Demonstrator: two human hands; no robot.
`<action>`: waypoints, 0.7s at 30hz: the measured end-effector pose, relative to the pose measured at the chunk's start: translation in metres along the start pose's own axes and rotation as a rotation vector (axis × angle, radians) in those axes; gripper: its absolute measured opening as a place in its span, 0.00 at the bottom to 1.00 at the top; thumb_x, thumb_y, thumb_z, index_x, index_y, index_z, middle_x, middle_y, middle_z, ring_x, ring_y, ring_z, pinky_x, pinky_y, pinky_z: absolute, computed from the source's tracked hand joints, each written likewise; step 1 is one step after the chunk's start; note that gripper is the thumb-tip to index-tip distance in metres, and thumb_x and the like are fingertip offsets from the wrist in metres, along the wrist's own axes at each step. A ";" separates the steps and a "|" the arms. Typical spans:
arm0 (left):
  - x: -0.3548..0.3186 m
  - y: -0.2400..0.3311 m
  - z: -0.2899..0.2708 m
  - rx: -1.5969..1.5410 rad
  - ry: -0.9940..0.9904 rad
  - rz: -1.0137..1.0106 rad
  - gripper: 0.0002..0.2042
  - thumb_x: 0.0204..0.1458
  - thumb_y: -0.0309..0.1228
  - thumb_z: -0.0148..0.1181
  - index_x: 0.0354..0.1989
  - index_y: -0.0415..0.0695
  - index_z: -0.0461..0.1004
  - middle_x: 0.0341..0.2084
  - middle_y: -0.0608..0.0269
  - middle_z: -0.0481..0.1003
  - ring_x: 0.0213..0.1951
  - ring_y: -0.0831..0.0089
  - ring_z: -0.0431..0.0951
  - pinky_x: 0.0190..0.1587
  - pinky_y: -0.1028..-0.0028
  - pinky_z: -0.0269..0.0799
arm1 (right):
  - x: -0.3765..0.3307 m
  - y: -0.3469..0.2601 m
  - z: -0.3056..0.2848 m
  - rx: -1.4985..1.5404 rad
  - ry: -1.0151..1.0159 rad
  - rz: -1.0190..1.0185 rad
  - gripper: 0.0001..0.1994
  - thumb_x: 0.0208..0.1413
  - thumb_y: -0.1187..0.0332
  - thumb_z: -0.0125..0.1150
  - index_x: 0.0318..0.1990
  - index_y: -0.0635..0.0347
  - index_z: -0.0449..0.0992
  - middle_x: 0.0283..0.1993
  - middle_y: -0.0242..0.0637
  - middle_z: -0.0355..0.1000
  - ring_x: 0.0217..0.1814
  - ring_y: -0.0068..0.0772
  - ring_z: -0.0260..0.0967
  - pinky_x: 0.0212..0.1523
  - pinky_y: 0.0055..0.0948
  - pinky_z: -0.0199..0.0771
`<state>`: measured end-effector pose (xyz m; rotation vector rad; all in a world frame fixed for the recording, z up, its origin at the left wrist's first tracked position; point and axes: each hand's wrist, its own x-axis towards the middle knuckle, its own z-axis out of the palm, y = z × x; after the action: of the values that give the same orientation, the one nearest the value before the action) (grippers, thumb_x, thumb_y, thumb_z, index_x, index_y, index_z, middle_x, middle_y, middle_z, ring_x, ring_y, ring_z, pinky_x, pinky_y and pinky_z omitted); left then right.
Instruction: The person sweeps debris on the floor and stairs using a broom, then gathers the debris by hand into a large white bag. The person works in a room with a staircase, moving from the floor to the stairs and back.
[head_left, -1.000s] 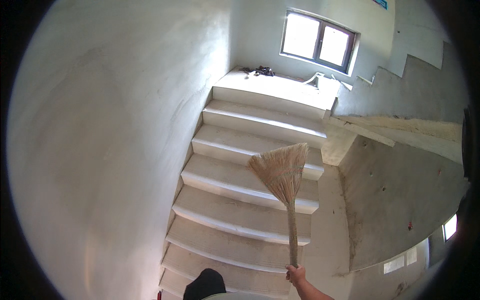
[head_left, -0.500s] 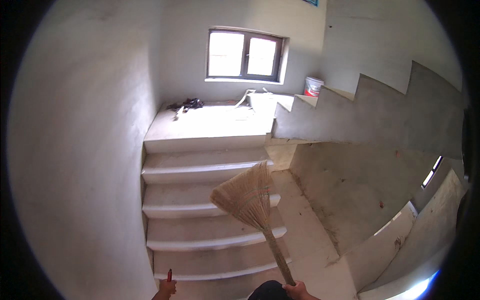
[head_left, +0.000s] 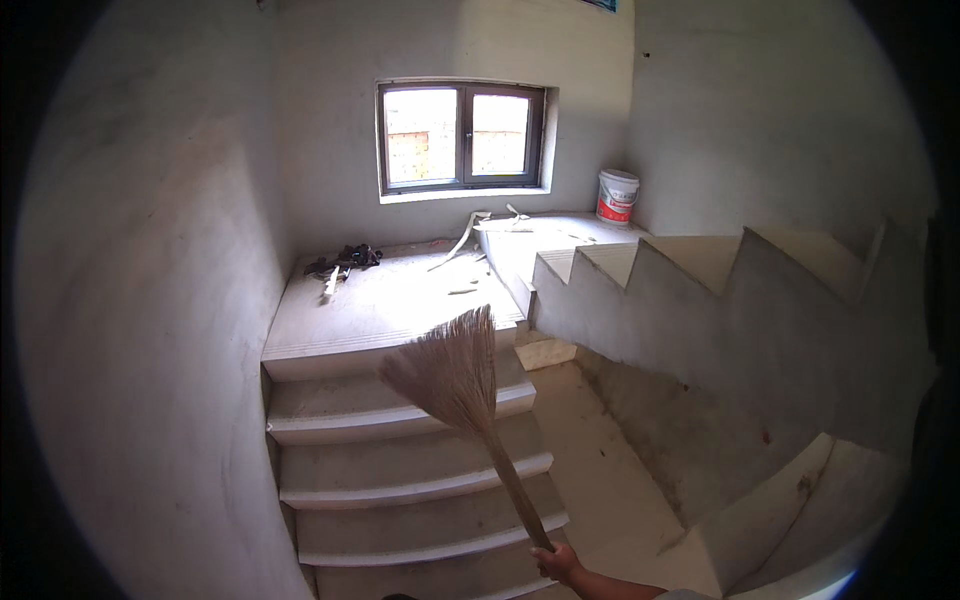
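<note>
Unfinished building stairwell — bare concrete stairs (head_left: 400, 470), raw plaster walls (head_left: 150, 300), paint bucket (head_left: 617, 196)

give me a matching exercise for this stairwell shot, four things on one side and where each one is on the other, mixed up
Things:
1. broom
2. bucket
3. window
4. dark clutter

Places:
A. in the back wall above the landing
B. on the landing's left side, near the wall
C. on the upper landing at the right corner
D. held by its handle in the right hand, bristles raised over the steps

Pairs: 1-D, 2-C, 3-A, 4-B
</note>
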<state>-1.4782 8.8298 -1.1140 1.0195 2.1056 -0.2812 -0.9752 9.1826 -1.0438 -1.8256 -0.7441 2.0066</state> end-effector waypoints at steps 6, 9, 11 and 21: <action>0.065 0.065 -0.129 -0.356 -0.015 -0.208 0.32 0.58 0.31 0.48 0.72 0.60 0.49 0.34 0.41 0.77 0.28 0.51 0.76 0.31 0.55 0.71 | 0.053 -0.128 0.066 -0.003 0.100 -0.014 0.15 0.53 0.56 0.63 0.38 0.58 0.71 0.22 0.33 0.67 0.17 0.26 0.65 0.16 0.27 0.63; 0.112 0.090 -0.199 -0.435 -0.024 -0.195 0.32 0.59 0.32 0.47 0.73 0.61 0.49 0.33 0.42 0.77 0.27 0.53 0.75 0.30 0.56 0.71 | 0.063 -0.160 0.092 0.099 0.180 -0.058 0.16 0.54 0.56 0.61 0.39 0.61 0.72 0.23 0.34 0.68 0.18 0.28 0.66 0.18 0.28 0.66; 0.138 0.112 -0.249 -0.466 -0.033 -0.172 0.31 0.59 0.32 0.46 0.73 0.61 0.48 0.33 0.43 0.77 0.26 0.55 0.75 0.29 0.56 0.71 | 0.050 -0.204 0.115 0.166 0.209 -0.070 0.17 0.56 0.56 0.56 0.40 0.63 0.72 0.23 0.37 0.68 0.20 0.29 0.68 0.19 0.29 0.67; 0.317 0.267 -0.452 -0.437 -0.095 -0.075 0.30 0.62 0.35 0.46 0.73 0.66 0.47 0.31 0.47 0.76 0.23 0.62 0.73 0.26 0.59 0.71 | 0.081 -0.372 0.099 0.314 0.262 -0.169 0.12 0.59 0.62 0.51 0.35 0.63 0.70 0.24 0.36 0.66 0.21 0.26 0.65 0.21 0.28 0.68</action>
<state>-1.6479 9.4086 -1.0006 0.6565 2.0013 0.0927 -1.1223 9.5142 -0.8908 -1.7300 -0.4590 1.6306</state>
